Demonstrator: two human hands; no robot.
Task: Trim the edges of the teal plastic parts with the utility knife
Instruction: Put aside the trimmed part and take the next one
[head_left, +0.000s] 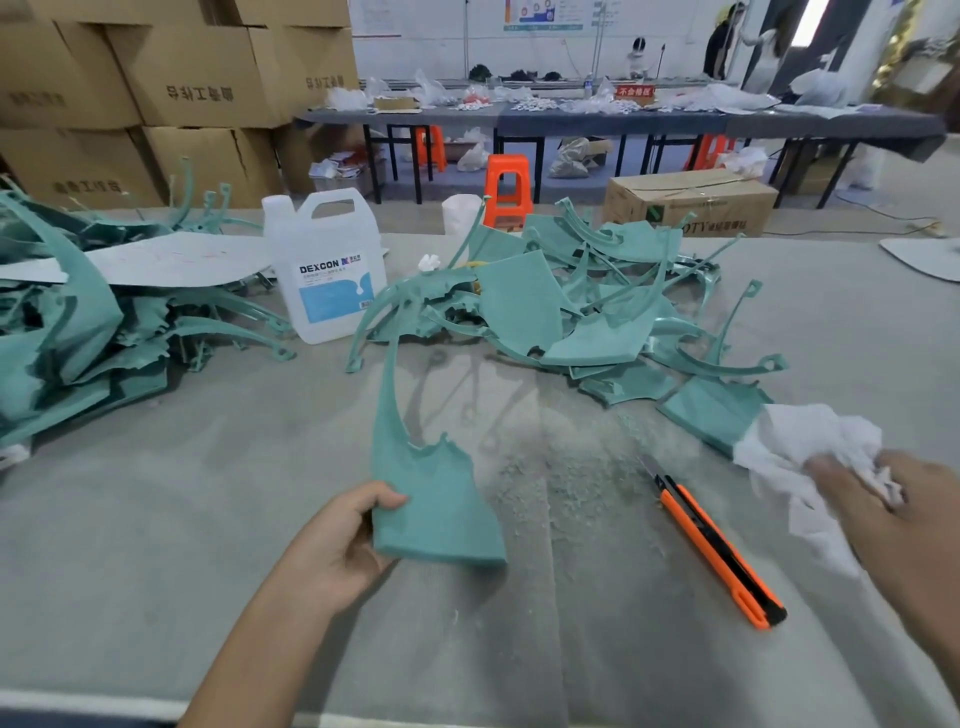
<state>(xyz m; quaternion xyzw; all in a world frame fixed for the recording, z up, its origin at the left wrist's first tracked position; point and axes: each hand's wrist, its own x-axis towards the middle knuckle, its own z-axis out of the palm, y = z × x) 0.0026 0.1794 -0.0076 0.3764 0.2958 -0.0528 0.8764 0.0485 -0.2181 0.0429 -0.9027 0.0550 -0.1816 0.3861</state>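
Note:
My left hand (340, 540) grips a teal plastic part (431, 499) by its lower left edge; the part has a wide flat base and a long thin curved arm rising away from me. An orange and black utility knife (719, 551) lies untouched on the table, blade pointing away. My right hand (893, 519) is blurred at the right edge and holds a crumpled white cloth (810, 457). A heap of teal parts (561, 306) lies behind the knife, and a second pile of teal parts (78, 332) sits at the left.
A white plastic jug (324, 270) labelled DEXCON stands between the two piles. Plastic shavings (561, 478) cover the grey table (182, 493) in front of me. Cardboard boxes, an orange stool (506, 187) and long tables stand beyond.

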